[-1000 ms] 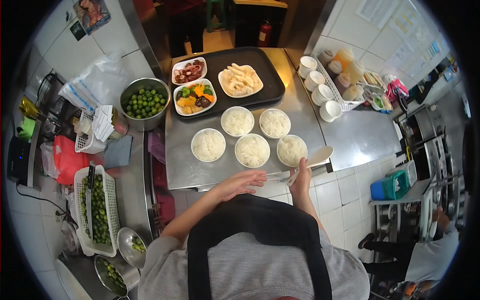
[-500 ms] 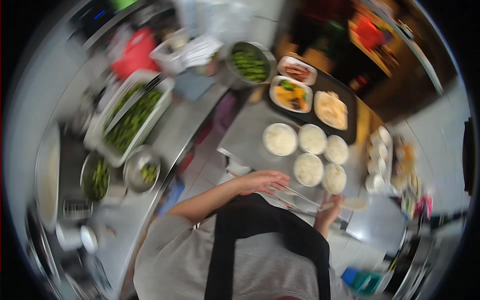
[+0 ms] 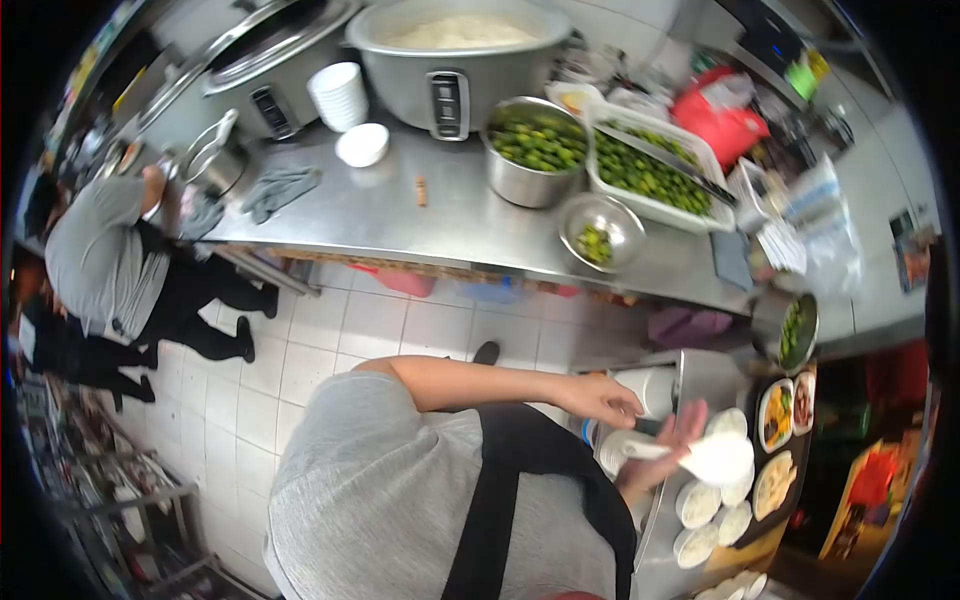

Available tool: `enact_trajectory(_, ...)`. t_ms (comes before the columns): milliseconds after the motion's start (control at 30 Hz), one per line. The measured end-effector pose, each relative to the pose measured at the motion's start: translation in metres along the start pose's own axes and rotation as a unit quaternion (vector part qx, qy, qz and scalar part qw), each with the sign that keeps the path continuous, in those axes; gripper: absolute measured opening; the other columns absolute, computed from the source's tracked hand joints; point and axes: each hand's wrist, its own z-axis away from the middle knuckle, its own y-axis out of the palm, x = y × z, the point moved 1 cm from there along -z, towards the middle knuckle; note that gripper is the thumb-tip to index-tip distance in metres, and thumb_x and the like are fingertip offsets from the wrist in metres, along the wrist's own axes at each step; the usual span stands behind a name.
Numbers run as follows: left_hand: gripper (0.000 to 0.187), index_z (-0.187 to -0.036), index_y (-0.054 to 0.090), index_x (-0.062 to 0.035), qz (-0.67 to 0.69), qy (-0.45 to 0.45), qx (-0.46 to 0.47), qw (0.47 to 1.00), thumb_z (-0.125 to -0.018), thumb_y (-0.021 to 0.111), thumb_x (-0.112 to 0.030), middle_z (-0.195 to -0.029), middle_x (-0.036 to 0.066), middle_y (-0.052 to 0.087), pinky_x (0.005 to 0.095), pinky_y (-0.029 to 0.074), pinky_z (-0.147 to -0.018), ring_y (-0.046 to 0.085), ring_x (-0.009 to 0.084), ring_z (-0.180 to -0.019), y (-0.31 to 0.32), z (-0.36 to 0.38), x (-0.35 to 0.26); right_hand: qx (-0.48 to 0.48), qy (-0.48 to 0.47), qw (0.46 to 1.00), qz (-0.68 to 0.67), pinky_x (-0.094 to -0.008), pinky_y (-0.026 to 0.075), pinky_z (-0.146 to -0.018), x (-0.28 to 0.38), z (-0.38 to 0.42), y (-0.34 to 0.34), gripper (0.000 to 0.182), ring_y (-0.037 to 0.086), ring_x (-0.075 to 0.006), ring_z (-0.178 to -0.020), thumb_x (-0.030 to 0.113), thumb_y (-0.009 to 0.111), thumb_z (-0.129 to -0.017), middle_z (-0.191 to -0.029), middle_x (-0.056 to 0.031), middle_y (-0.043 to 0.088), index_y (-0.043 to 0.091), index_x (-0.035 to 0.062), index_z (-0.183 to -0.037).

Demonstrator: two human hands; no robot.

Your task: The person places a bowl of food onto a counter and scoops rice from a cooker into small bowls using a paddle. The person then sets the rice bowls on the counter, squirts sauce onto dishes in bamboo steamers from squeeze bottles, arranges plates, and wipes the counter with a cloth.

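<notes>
My right hand (image 3: 662,458) grips a white rice paddle (image 3: 722,458) by its handle, its broad blade over bowls of rice. My left hand (image 3: 608,401) is just beside it, fingers loosely bent and apart. Close to its fingertips is a small dark item (image 3: 648,426) that I cannot make out. Several round white bowls of rice (image 3: 697,504) stand on the metal counter (image 3: 655,548) beyond the right hand, partly hidden by the paddle. A white container (image 3: 648,388) sits behind my left hand.
The long steel table (image 3: 390,205) holds a large cooker of rice (image 3: 455,60), a pot of green vegetables (image 3: 535,150), a tub of greens with tongs (image 3: 655,170), a steel bowl (image 3: 602,232) and stacked white bowls (image 3: 340,97). A dark tray (image 3: 765,518) carries food dishes. Another person (image 3: 110,250) stands far left.
My view has swung left, bringing the cooker, the tiled floor and another person into sight. The rice bowls now appear at the lower right. The paddle stays in my right hand.
</notes>
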Motion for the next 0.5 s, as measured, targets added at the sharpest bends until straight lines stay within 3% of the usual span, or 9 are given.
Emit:
enact_trajectory(133, 0.027, -0.099, 0.053, 0.0022, -0.146, -0.060, -0.031, 0.987, -0.085, 0.060, -0.020, -0.081, 0.004, 0.059, 0.0251, 0.049, -0.073, 0.060, 0.0126, -0.083, -0.059, 0.056, -0.044, 0.256, -0.013, 0.966, 0.024, -0.0387, 0.015, -0.107, -0.001, -0.008, 0.128, 0.069, 0.027, -0.0271, -0.130, 0.051, 0.033, -0.090, -0.138, -0.0163, 0.035, 0.035, -0.0039, -0.131)
enact_trajectory(167, 0.027, -0.099, 0.053, 0.0022, -0.152, -0.057, -0.052, 0.985, -0.085, 0.060, -0.020, -0.081, 0.004, 0.059, 0.0251, 0.049, -0.073, 0.060, 0.0126, -0.083, -0.078, 0.075, -0.047, 0.341, -0.090, 0.934, 0.054, -0.0380, 0.017, -0.106, -0.006, -0.012, 0.155, 0.071, 0.028, -0.0278, -0.130, 0.052, 0.034, -0.090, -0.137, -0.0192, 0.035, 0.034, -0.0058, -0.131)
enact_trajectory(233, 0.023, -0.101, 0.054, -0.0001, 0.052, 0.014, -0.208, 0.977, -0.086, 0.058, -0.017, -0.083, 0.006, 0.061, 0.0255, 0.050, -0.066, 0.060, 0.0113, -0.074, -0.117, 0.124, -0.057, 0.482, -0.056, 0.873, 0.055, -0.0378, 0.019, -0.106, -0.008, -0.010, 0.204, 0.074, 0.029, -0.0304, -0.129, 0.054, 0.035, -0.090, -0.137, -0.0207, 0.034, 0.032, -0.0070, -0.132)
enact_trajectory(267, 0.022, -0.102, 0.054, -0.0008, 0.033, 0.025, -0.299, 0.953, -0.087, 0.056, -0.016, -0.084, 0.006, 0.062, 0.0258, 0.050, -0.065, 0.060, 0.0109, -0.071, -0.141, 0.154, -0.073, 0.522, -0.160, 0.831, 0.102, -0.0374, 0.022, -0.104, -0.004, -0.012, 0.235, 0.076, 0.031, -0.0312, -0.128, 0.056, 0.032, -0.089, -0.136, -0.0209, 0.034, 0.031, -0.0058, -0.133)
enact_trajectory(300, 0.021, -0.103, 0.054, -0.0015, 0.013, 0.036, -0.386, 0.922, -0.088, 0.055, -0.015, -0.086, 0.007, 0.063, 0.0261, 0.050, -0.064, 0.060, 0.0105, -0.068, -0.168, 0.189, -0.092, 0.552, -0.177, 0.808, 0.101, -0.0367, 0.024, -0.104, 0.009, -0.010, 0.267, 0.068, 0.032, -0.0309, -0.128, 0.049, 0.042, -0.088, -0.137, -0.0194, 0.035, 0.036, -0.0024, -0.132)
enact_trajectory(333, 0.022, -0.108, 0.052, -0.0013, 0.018, 0.080, -0.473, 0.877, -0.089, 0.051, -0.013, -0.088, 0.009, 0.064, 0.0251, 0.050, -0.062, 0.060, 0.0110, -0.066, -0.199, 0.231, -0.103, 0.596, -0.193, 0.772, 0.105, -0.0370, 0.025, -0.104, 0.024, -0.010, 0.301, 0.061, 0.033, -0.0305, -0.128, 0.041, 0.049, -0.086, -0.137, -0.0187, 0.035, 0.039, -0.0008, -0.130)
enact_trajectory(400, 0.028, -0.114, 0.049, -0.0009, -0.161, 0.141, -0.656, 0.724, -0.090, 0.050, -0.016, -0.080, 0.007, 0.062, 0.0242, 0.048, -0.054, 0.058, 0.0112, -0.060, -0.260, 0.324, -0.132, 0.647, -0.207, 0.726, 0.107, -0.0374, 0.027, -0.104, 0.045, -0.010, 0.369, 0.055, 0.034, -0.0303, -0.127, 0.024, 0.060, -0.079, -0.137, -0.0169, 0.035, 0.044, 0.0016, -0.127)
enact_trajectory(467, 0.030, -0.117, 0.050, -0.0025, -0.355, 0.064, -0.775, 0.518, -0.093, 0.046, -0.019, -0.072, 0.002, 0.059, 0.0211, 0.041, -0.046, 0.050, 0.0069, -0.052, -0.308, 0.419, -0.168, 0.655, -0.250, 0.707, 0.092, -0.0371, 0.029, -0.102, 0.053, -0.014, 0.441, 0.052, 0.037, -0.0297, -0.125, 0.013, 0.065, -0.075, -0.135, -0.0155, 0.038, 0.048, 0.0029, -0.123)
enact_trajectory(500, 0.029, -0.116, 0.052, -0.0029, -0.378, 0.007, -0.806, 0.456, -0.093, 0.045, -0.019, -0.067, 0.001, 0.057, 0.0205, 0.039, -0.045, 0.048, 0.0054, -0.050, -0.329, 0.465, -0.178, 0.658, -0.278, 0.694, 0.090, -0.0367, 0.030, -0.102, 0.063, -0.016, 0.478, 0.051, 0.039, -0.0300, -0.124, 0.016, 0.065, -0.076, -0.134, -0.0156, 0.040, 0.049, 0.0033, -0.122)
